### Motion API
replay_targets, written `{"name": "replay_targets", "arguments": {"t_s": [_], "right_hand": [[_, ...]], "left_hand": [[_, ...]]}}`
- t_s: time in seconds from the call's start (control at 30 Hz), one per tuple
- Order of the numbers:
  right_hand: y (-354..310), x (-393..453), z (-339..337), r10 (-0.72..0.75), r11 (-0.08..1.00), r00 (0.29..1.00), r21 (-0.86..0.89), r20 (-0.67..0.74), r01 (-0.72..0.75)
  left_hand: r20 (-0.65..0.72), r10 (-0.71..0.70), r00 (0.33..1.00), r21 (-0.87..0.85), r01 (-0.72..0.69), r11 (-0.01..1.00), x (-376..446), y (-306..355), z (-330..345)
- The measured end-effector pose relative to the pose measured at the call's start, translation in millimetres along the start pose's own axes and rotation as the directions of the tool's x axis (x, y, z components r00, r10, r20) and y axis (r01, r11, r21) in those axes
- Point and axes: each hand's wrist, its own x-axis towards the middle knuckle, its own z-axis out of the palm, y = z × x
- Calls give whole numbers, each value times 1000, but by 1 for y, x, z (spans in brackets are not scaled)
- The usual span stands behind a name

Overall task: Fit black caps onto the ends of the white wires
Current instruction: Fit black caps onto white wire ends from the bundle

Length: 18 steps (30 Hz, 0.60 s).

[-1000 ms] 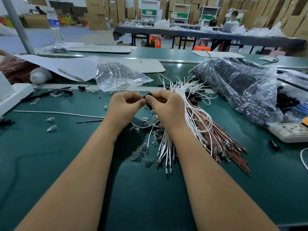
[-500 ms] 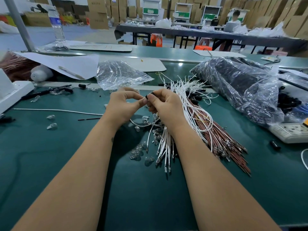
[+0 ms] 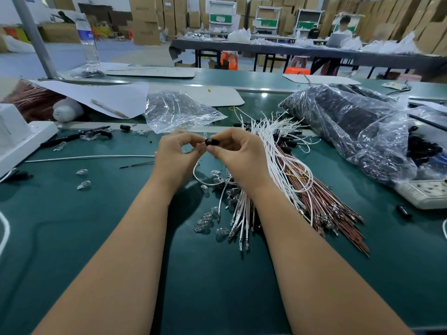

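Step in hand, as judged: one black cap is being fitted to the end of a white wire. The cap is pinched between thumb and forefinger of the right hand, raised above the middle of the worktop, nearer its far edge. Its open mouth is turned toward the left hand; the long axis is taken to run left to right, roughly level.

The left hand's fingers are curled close, thumb and forefinger tips brought together at the cap's mouth. A wire end is presumably held there; the end itself cannot be made out. A loop of white wire is seen hanging below, between the two hands.

Whether the terminal is already seated inside the cap cannot be told.

Next move, as judged: wire end to be kept in line with the cap's axis and pushed straight in until seated; a skewed entry would likely bend the terminal.

The bundle of white wires is laid just right of the hands, ends fanned toward the far edge, over brown wires. Clear bulbs are scattered beneath the wrists. Spare caps are bagged in plastic toward the far right corner.
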Motion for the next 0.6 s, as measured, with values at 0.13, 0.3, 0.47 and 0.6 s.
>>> {"name": "replay_targets", "arguments": {"t_s": [0.13,0.3,0.47,0.6], "right_hand": [[-2,-2,7,-48,998,999,42,12,47],[-3,-1,8,-108,993,994,-39,-23,107],[-5,-1,8,-120,992,992,-37,-46,119],[-4,-1,7,-123,991,990,-54,-65,119]], "left_hand": [[3,31,1000,-147,-30,989,-1,3,1],[58,24,998,-248,-9,969,-1,6,1],[72,-15,997,-272,34,962,-2,4,1],[68,5,998,-252,12,968,-2,5,3]]}}
